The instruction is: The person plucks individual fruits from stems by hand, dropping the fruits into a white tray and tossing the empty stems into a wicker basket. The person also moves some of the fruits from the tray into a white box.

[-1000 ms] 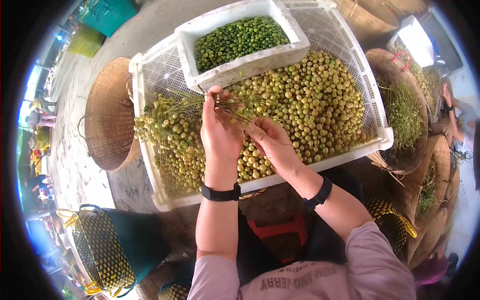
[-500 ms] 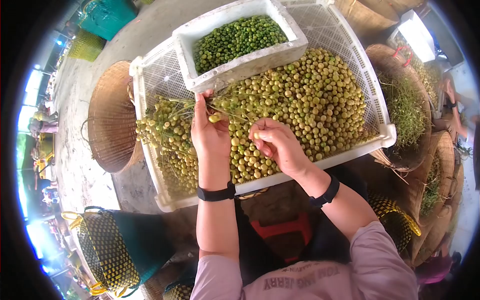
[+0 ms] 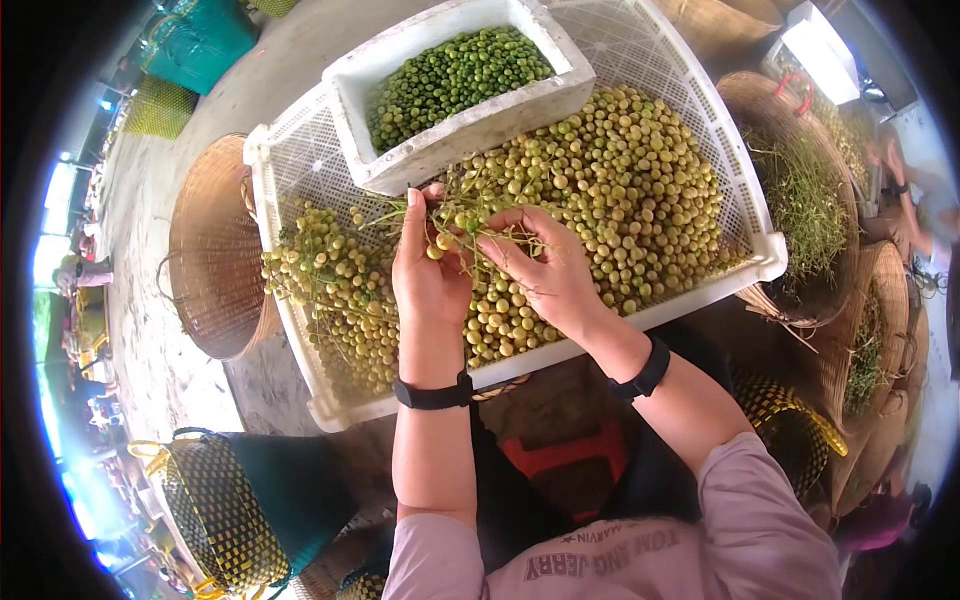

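Note:
My left hand (image 3: 432, 275) is closed around a thin-stemmed sprig with small yellow-green fruits (image 3: 440, 243), its thumb pointing up. Beside it, my right hand (image 3: 545, 270) pinches at the same sprig, with fine stems passing by its fingers. Exactly what sits between those fingertips is partly hidden. Both hands are just above a heap of loose round yellow-green fruits (image 3: 640, 180) in a white plastic crate (image 3: 768, 258). To the left in the crate lie fruits still on their stems (image 3: 325, 255). A white foam box (image 3: 480, 135) of smaller dark green fruits (image 3: 460, 85) rests across the crate's far side.
A tall wicker basket (image 3: 215, 250) stands left of the crate. On the right, another basket (image 3: 745, 110) holds bare green stems (image 3: 800, 200). A black-and-yellow woven basket (image 3: 225, 510) is at lower left. Another person's arm (image 3: 905, 205) shows at far right.
My right hand has moved left and up to the sprig in my left hand; the single fruit at its fingertips no longer shows. The view has shifted slightly.

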The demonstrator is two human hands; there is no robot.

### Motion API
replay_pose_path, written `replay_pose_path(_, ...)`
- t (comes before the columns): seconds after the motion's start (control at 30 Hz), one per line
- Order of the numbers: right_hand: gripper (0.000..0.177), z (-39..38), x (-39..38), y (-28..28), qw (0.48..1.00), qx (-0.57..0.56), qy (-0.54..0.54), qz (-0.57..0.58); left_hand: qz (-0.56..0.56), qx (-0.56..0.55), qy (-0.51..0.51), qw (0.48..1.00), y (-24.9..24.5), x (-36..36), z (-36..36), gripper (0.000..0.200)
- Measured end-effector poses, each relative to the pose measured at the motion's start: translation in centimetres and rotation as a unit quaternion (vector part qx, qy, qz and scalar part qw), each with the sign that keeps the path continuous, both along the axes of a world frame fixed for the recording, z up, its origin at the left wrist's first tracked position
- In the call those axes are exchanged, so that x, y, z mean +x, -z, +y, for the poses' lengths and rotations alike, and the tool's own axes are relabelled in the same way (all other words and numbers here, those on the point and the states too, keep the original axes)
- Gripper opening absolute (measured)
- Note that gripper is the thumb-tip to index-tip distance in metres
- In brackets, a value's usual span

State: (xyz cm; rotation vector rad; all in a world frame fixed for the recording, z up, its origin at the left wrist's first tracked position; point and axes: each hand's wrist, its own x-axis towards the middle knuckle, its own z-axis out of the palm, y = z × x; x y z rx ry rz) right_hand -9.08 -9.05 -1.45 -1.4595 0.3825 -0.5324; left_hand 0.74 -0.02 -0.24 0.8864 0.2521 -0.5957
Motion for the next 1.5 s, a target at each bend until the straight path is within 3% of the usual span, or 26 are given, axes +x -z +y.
replay_pose_path(0.07, 0.019, -0.2, -0.3, -0.4, 0.999, -0.042, 0.001, 0.023, 0.021, -0.01, 0.0, 1.0, -0.8, -0.2, 0.1, 0.023)
replay_pose_path(0.13, 0.013, -0.1, -0.6, -0.8, 0.994, 0.098, -0.054, 0.014, 0.038, -0.043, -0.02, 0.998, -1.2, -0.1, 0.0, 0.02)
replay_pose_path(0.17, 0.013, -0.2, -0.7, -0.6, 0.994, 0.098, -0.056, 0.013, 0.056, -0.111, -0.048, 0.991, -0.3, 0.6, 0.2, 0.02)
replay_pose_path(0.2, 0.012, -0.4, -0.9, -0.3, 0.982, 0.168, -0.082, 0.002, 0.055, -0.111, -0.05, 0.991, 0.8, 1.4, 0.8, 0.02)
replay_pose_path(0.27, 0.018, -1.1, -1.4, 0.2, 0.94, 0.31, -0.138, -0.024, 0.052, -0.328, 0.063, 0.941, 2.4, 2.8, 2.1, 0.02)
replay_pose_path(0.37, 0.023, -0.9, -1.4, 0.1, 0.936, 0.305, -0.166, -0.051, 0.07, -0.329, 0.031, 0.941, 1.0, 2.0, 1.7, 0.022)
replay_pose_path(0.4, 0.024, -0.4, -1.3, -0.4, 0.957, 0.249, -0.147, -0.001, 0.081, -0.329, 0.031, 0.94, 1.0, 1.9, 1.7, 0.022)
replay_pose_path(0.43, 0.026, -0.1, -1.1, -0.6, 0.972, 0.191, -0.126, 0.05, -0.015, -0.258, 0.06, 0.964, 1.2, 1.4, 1.6, 0.023)
replay_pose_path(0.57, 0.025, 0.8, 0.0, 0.8, 0.975, 0.203, -0.086, -0.016, -0.013, -0.128, 0.07, 0.989, 0.1, -0.1, 0.5, 0.026)
replay_pose_path(0.67, 0.02, 1.0, -0.1, 0.1, 0.968, 0.242, -0.044, -0.039, 0.023, -0.172, 0.048, 0.984, 0.2, -0.2, 0.3, 0.026)
replay_pose_path(0.73, 0.022, 0.4, -0.9, -0.3, 0.978, 0.179, -0.106, -0.002, -0.012, -0.192, 0.04, 0.98, 1.7, 0.7, 0.6, 0.024)
replay_pose_path(0.77, 0.022, 0.0, -1.2, 0.0, 0.978, 0.179, -0.108, -0.003, 0.04, -0.291, 0.063, 0.954, 2.2, 1.3, 1.2, 0.023)
replay_pose_path(0.8, 0.024, -0.4, -1.5, 0.3, 0.956, 0.258, -0.137, -0.011, 0.091, -0.385, 0.085, 0.914, 2.2, 1.7, 1.5, 0.023)
replay_pose_path(0.83, 0.027, -0.6, -1.5, 0.5, 0.927, 0.335, -0.165, -0.018, 0.054, -0.386, 0.084, 0.917, 2.3, 1.7, 1.8, 0.022)
replay_pose_path(0.93, 0.03, -0.1, -1.2, 0.3, 0.936, 0.332, -0.114, 0.016, 0.071, -0.426, 0.096, 0.897, 2.6, 2.0, 1.5, 0.021)
replay_pose_path(1.17, 0.022, 0.0, -0.9, 0.4, 0.916, 0.368, -0.156, -0.026, 0.034, -0.353, 0.092, 0.93, 1.9, 1.1, 1.1, 0.014)
replay_pose_path(1.27, 0.015, -0.3, -1.1, 0.2, 0.906, 0.381, -0.18, -0.04, 0.065, -0.39, 0.035, 0.918, 1.6, 1.6, 1.5, 0.018)
replay_pose_path(1.33, 0.012, -0.7, -1.2, 0.3, 0.889, 0.402, -0.208, -0.068, 0.111, -0.438, 0.077, 0.889, 1.7, 2.5, 1.9, 0.018)
replay_pose_path(1.47, 0.016, -1.7, -1.5, -0.1, 0.867, 0.462, -0.17, -0.079, 0.097, -0.441, 0.088, 0.888, 0.8, 2.7, 2.2, 0.017)
replay_pose_path(1.5, 0.024, -1.7, -1.5, -0.7, 0.882, 0.446, -0.144, -0.052, 0.025, -0.31, 0.044, 0.949, 0.1, 2.0, 1.9, 0.016)
